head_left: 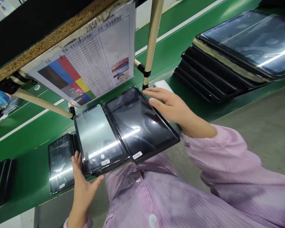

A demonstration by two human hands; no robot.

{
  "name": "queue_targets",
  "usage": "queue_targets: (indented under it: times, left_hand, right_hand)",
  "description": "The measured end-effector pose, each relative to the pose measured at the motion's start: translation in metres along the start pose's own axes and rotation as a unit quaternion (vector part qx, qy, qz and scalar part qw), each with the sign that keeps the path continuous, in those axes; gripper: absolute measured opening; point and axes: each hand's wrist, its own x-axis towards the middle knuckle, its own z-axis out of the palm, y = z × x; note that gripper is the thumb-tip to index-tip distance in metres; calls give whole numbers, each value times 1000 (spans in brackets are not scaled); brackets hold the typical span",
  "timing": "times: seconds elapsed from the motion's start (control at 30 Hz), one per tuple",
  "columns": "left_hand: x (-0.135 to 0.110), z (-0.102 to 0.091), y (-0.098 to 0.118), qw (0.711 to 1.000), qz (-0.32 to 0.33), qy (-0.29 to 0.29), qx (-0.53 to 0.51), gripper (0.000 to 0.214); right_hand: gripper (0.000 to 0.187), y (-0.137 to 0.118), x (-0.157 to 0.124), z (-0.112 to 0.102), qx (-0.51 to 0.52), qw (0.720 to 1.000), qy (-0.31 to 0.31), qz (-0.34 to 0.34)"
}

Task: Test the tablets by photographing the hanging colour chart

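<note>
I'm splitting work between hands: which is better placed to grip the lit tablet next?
Probably the left hand: it is beside the lit tablet, while the dark tablet separates that from the right hand.

green bench [30, 177], tall tablet stack [235, 58] at right, lit tablet [98, 134] beside dark tablet [142, 125] at near edge, undersides hidden, smaller stack [60, 163] just left, black stack [1, 179] far left

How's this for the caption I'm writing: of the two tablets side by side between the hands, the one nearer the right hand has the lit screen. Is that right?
Not quite: the head view shows the pair's left tablet, nearer the left hand, lit; the right tablet, nearer the right hand, looks dark. They do lie side by side.
</note>
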Motion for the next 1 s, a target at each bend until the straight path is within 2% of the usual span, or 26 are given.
queue_targets:
  times: [0.1, 0.17, 0.3, 0.43, 0.5, 0.53, 0.6, 0.67, 0.7, 0.8, 0.87, 0.9, 1.0]
  left_hand:
    - [-1, 3, 4, 1000, 4, 5, -8, 124]
    - [-1, 4, 3, 1000, 16, 10, -23, 123]
    - [4, 3, -1, 993, 80, 50, -76, 120]
    - [8, -1, 3, 979, 120, 120, -114, 115]
    - [9, -4, 4, 976, 123, 136, -118, 113]
    - [9, -5, 4, 975, 123, 140, -121, 113]
    - [9, -7, 1, 975, 119, 141, -126, 114]
    - [7, -8, -4, 973, 118, 143, -135, 115]
    - [6, -8, -6, 973, 116, 144, -138, 116]
    - [5, -8, -8, 971, 106, 150, -152, 115]
    - [5, -7, -6, 970, 97, 154, -163, 112]
    - [6, -6, -5, 968, 96, 157, -169, 110]
    - [9, -5, 1, 967, 99, 156, -173, 108]
  right_hand:
    - [43, -10, -31, -14, -44, 989, -71, -118]
    - [39, -16, -51, -22, -93, 977, -95, -165]
    - [30, -24, -76, -30, -146, 959, -135, -203]
    - [33, -24, -71, -26, -143, 937, -216, -233]
    - [37, -20, -59, -19, -163, 938, -221, -211]
    - [40, -17, -52, -16, -181, 945, -202, -184]
    - [46, -13, -39, -11, -214, 962, -129, -113]
    - [54, -11, -31, -11, -213, 971, -79, -81]
    - [56, -11, -29, -12, -196, 973, -84, -89]
    - [56, -17, -31, -13, -136, 963, -180, -145]
    - [57, -20, -33, -10, -156, 959, -198, -127]
    - [57, -19, -33, -8, -184, 962, -173, -100]
    - [72, -10, -31, -8, -247, 968, -31, 7]
